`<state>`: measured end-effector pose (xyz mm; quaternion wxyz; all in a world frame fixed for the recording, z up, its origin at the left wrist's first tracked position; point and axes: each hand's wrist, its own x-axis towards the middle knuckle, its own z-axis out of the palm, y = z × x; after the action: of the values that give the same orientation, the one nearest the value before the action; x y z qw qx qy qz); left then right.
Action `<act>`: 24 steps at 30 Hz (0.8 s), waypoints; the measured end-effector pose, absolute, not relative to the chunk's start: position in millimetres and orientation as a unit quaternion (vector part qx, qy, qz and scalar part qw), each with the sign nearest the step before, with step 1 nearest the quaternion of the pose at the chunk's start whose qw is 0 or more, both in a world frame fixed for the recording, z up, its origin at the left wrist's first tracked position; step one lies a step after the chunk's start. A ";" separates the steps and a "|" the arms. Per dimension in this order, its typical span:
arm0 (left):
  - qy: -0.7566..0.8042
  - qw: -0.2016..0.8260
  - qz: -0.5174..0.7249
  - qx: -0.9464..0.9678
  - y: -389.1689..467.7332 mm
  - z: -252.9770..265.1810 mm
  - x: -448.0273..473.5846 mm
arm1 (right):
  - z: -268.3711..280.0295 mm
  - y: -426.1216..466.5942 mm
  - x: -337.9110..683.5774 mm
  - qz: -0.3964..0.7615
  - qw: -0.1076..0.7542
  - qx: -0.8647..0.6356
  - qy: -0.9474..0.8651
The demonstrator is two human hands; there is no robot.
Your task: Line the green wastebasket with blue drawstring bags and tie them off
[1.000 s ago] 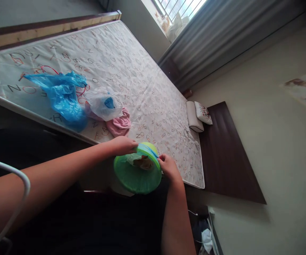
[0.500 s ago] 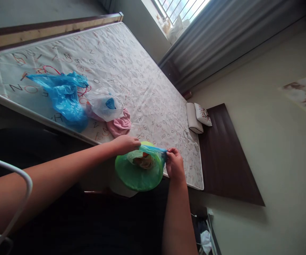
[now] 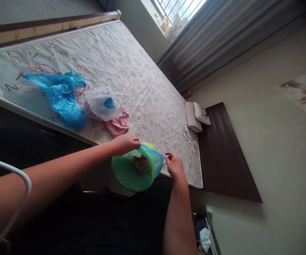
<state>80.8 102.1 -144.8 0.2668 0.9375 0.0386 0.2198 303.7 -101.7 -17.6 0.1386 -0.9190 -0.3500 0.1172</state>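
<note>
A green bin (image 3: 130,179) stands tilted in front of me with its mouth showing and crumpled waste (image 3: 141,163) inside. A thin blue plastic bag (image 3: 157,161) lines it and stretches out over the right side of the bright green rim. My left hand (image 3: 128,143) is closed on the bag's edge at the bin's far rim. At the right, my right hand (image 3: 174,165) pinches the pulled-out corner of the bag, where a bit of red drawstring shows by the fingertips.
On the letter-printed mattress (image 3: 153,85) lie a blue plastic bag with red strings (image 3: 62,95), a white plastic bag (image 3: 102,102) and a pink cloth (image 3: 119,124). Pillows (image 3: 193,117) rest by the dark headboard (image 3: 227,156). A white cable (image 3: 22,173) crosses at the left.
My right hand has drawn the bag's corner down and outward, so the blue film now spreads past the bin's right rim. My left hand has stayed nearly in place.
</note>
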 end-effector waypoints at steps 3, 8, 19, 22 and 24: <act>0.050 0.270 0.210 0.938 101.7 -144.5 81.0 | -24.1 -101.8 303.2 0.072 0.155 -0.918 -0.359; 0.079 0.301 0.181 0.933 97.4 -136.2 79.1 | -31.0 -98.0 299.2 0.145 0.330 -0.896 -0.259; 0.320 0.568 -0.037 0.757 95.4 -161.5 85.4 | -26.0 -92.4 311.3 0.049 0.497 -0.846 -0.188; 0.279 0.665 -0.121 0.682 85.8 -170.6 86.8 | -23.1 -94.3 309.8 0.045 0.482 -0.849 -0.211; 0.257 0.723 -0.133 0.627 79.0 -172.9 87.9 | -22.4 -96.5 308.5 0.053 0.425 -0.871 -0.241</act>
<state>87.9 79.0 -172.9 0.7230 0.6274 0.2569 -0.1330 308.5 -96.5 -22.4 0.4254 -0.8707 -0.2412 0.0526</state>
